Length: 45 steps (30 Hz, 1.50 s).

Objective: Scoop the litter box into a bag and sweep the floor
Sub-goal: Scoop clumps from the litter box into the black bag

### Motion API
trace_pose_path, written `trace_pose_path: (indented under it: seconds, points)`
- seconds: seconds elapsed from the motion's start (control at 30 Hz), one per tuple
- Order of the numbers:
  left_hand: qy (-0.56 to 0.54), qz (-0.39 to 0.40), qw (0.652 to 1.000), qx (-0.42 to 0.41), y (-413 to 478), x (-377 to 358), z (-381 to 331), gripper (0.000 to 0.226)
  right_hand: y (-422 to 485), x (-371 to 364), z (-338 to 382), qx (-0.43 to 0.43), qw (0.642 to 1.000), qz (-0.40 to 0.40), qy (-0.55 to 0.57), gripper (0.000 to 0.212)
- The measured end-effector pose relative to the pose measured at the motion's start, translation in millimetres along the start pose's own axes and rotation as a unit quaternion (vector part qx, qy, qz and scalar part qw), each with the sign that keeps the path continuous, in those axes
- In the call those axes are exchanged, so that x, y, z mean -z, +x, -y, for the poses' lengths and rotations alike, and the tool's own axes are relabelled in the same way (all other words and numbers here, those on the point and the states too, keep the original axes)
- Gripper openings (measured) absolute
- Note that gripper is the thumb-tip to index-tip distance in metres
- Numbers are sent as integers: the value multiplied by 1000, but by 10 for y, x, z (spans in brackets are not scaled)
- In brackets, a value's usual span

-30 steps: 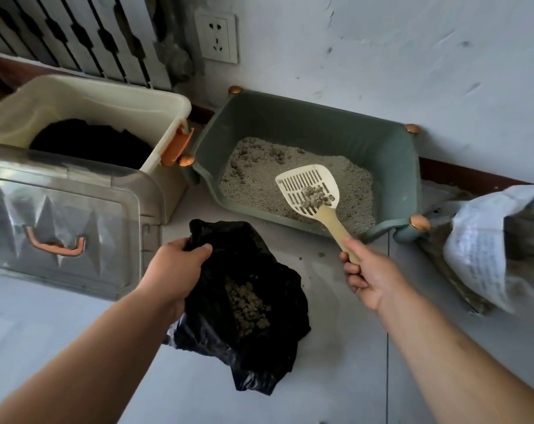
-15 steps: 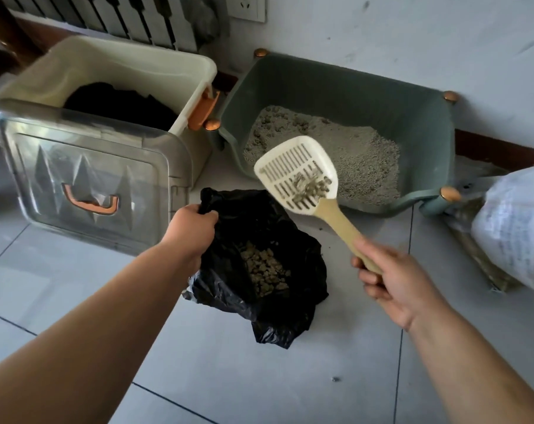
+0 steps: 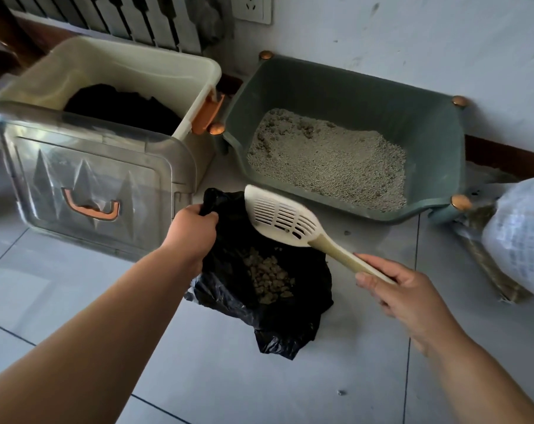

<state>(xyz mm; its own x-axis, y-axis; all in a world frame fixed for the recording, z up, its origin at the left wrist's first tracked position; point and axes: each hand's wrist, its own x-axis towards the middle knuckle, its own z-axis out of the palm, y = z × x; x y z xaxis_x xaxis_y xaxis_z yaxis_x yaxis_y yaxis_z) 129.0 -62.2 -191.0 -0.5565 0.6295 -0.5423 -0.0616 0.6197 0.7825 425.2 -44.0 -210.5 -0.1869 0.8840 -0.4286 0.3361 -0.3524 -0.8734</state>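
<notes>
Grey tile floor (image 3: 198,377), white wall behind. Left hand (image 3: 195,231) fingers clamp the black bag (image 3: 278,316) rim, holding it open. Right hand (image 3: 403,295) fingers wrap the scoop (image 3: 282,220) handle, with the slotted head tipped over the bag mouth, nearly empty. Clumps (image 3: 268,278) lie inside the bag. Litter box (image 3: 427,123) sits just behind; more scooping is likely left. Sweeping is not done: 1 granule (image 3: 340,392) on the tile. Bin lid (image 3: 85,185) crowds left, sack (image 3: 522,234) right; the near floor is open.

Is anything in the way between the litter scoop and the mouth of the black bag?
Nothing visible. The litter scoop, held by its handle in the right hand, tilts directly over the open mouth of the black bag. The left hand grips the rim at the left edge, clear of the drop. Only clumps lie inside.
</notes>
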Motion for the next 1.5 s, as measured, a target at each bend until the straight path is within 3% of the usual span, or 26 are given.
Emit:
trace_pose_path:
  seconds: [0.17,0.27,0.47,0.57,0.67,0.77,0.87,1.03,1.5]
  points:
    - [23,8,1000,-2,7,41,-19,19,272,-72,310,-32,990,-31,131,13]
    - [32,9,999,1,23,69,-1,23,603,-170,567,-60,988,-40,137,14]
    - [26,12,1000,5,51,88,12,22,1293,-596,992,-156,978,26,138,20]
    - [21,19,1000,2,59,93,25,20,1528,-857,1081,-227,948,74,211,22]
    - [21,23,999,4,97,138,46,17,1723,-1074,1086,-271,900,72,334,22]
    - [23,25,999,7,131,185,80,17,1835,-1263,1059,-268,858,57,434,26]
    - [18,26,999,9,154,214,115,18,1941,-1414,1035,-237,840,40,486,29]
    - [10,35,999,19,196,230,165,16,2121,-1506,968,-209,844,12,494,23]
    - [-16,41,998,48,244,172,154,16,2120,-1336,723,-164,875,27,455,11]
